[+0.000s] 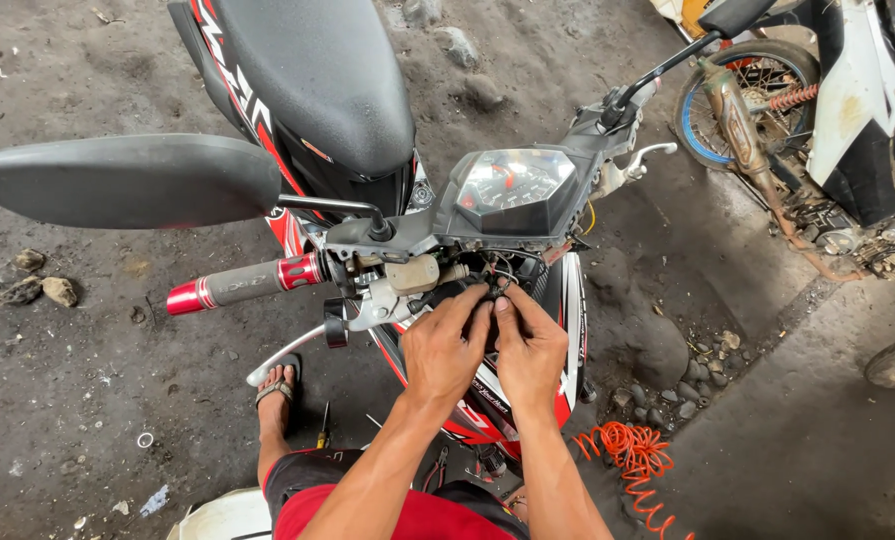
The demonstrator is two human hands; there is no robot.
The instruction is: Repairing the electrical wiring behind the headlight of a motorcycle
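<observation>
I'm pinching a tangle of thin wires (491, 285), dark with some red, poking out under the gauge cluster (514, 190). Both my left hand (445, 345) and right hand (529, 345) are gripping them at the fingertips, just beyond my knuckles.

— Where are my hands?
— Centre frame: left hand (445, 350) touching right hand (529, 348), both on the wires (487, 282) below the speedometer (512, 190).
— Around them?
— Mirror (127, 180) upper left, handlebar grip (242, 283) left, coiled hose (632, 455) lower right, another motorbike (817, 110) upper right.
</observation>
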